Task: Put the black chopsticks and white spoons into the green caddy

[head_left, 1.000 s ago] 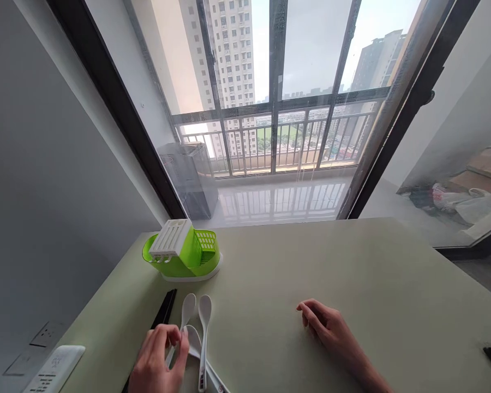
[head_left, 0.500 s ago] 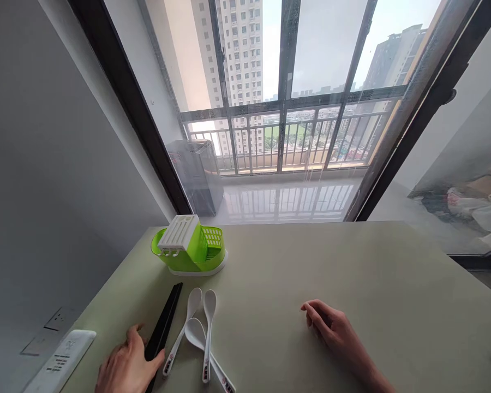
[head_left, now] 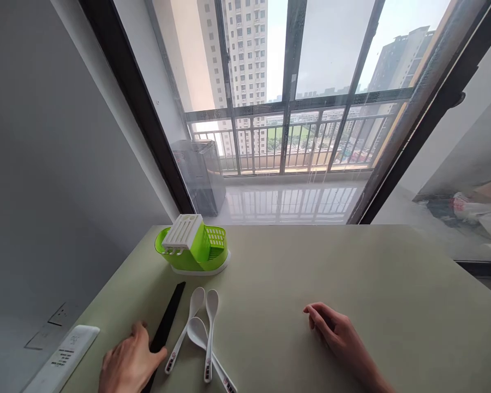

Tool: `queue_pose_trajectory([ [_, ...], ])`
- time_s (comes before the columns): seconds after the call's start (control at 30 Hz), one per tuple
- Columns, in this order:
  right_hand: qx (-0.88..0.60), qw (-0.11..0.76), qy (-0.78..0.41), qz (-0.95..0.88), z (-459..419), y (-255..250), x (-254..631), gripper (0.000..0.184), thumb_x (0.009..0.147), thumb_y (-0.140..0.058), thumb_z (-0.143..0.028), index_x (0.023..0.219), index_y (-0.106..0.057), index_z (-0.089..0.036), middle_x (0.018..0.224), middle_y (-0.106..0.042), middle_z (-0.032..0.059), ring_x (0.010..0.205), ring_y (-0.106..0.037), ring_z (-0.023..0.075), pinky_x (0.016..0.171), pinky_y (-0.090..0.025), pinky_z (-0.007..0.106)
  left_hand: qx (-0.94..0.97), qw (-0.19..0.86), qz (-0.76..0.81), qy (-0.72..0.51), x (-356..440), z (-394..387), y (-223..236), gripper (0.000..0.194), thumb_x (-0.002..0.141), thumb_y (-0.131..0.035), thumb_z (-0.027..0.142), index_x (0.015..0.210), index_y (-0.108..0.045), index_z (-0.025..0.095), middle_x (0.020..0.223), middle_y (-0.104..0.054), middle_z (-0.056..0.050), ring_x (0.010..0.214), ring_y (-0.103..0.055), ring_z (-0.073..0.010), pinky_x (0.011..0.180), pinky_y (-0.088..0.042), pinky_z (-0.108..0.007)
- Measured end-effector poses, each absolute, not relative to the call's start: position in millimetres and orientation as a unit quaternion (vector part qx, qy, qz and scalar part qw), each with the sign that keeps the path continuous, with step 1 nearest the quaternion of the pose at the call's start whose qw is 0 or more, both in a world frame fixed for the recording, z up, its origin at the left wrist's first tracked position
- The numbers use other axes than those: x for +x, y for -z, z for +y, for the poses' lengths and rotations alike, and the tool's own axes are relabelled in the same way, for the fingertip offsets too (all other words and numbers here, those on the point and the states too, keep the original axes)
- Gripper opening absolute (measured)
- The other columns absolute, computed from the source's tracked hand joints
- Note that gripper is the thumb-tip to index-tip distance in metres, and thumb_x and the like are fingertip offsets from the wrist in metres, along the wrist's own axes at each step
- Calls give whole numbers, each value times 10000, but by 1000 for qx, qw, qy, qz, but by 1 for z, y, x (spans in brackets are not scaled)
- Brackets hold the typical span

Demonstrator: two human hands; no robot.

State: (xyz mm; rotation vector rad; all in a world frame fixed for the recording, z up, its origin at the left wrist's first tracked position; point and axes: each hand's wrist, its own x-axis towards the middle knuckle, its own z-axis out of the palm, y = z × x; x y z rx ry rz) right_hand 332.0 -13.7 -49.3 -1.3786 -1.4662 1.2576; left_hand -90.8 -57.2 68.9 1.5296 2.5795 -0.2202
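Observation:
At the lower left, my left hand [head_left: 129, 360] straddles a bundle of black chopsticks [head_left: 167, 322]. Its thumb presses on their right side and its fingers curl on their left, so it grips them where they lie on the table. Just right of the bundle lie three white spoons with printed handle ends: a left spoon [head_left: 186, 327], a right spoon [head_left: 210, 330] and a lower spoon [head_left: 213, 357] that passes under the right one. My right hand [head_left: 331, 327] rests on the table at the right, fingers curled together with nothing in them.
A green and white cutlery caddy [head_left: 192, 248] stands at the table's back left. A white power strip [head_left: 67, 355] lies along the left edge by the wall. Behind the pale green table [head_left: 286, 267] is a large dark-framed window [head_left: 294, 60].
The chopsticks have drawn together into a narrower bundle as my left thumb and fingers closed on them. My right hand has stayed in place; the whole view has shifted slightly.

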Motion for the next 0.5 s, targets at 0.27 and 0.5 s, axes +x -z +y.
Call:
queue_pose_trajectory([
  [0.27, -530, 383, -502, -566, -13, 54, 331, 480, 929, -518, -654, 931, -691, -206, 712, -603, 3, 550, -502, 131, 519, -421, 239, 509, 71, 848, 131, -85, -50, -78, 261, 821, -508, 283, 1006, -611, 130, 932, -762, -190, 936, -731, -392, 750, -490, -409],
  [0.5, -535, 378, -495, -570, -13, 53, 329, 518, 908, -505, -697, 905, -686, -211, 705, -597, 3, 557, -515, 145, 540, -434, 253, 505, 93, 845, 150, -88, -42, -73, 201, 822, -496, 221, 980, -600, 152, 1013, -745, -192, 1008, -726, -378, 726, -506, -396],
])
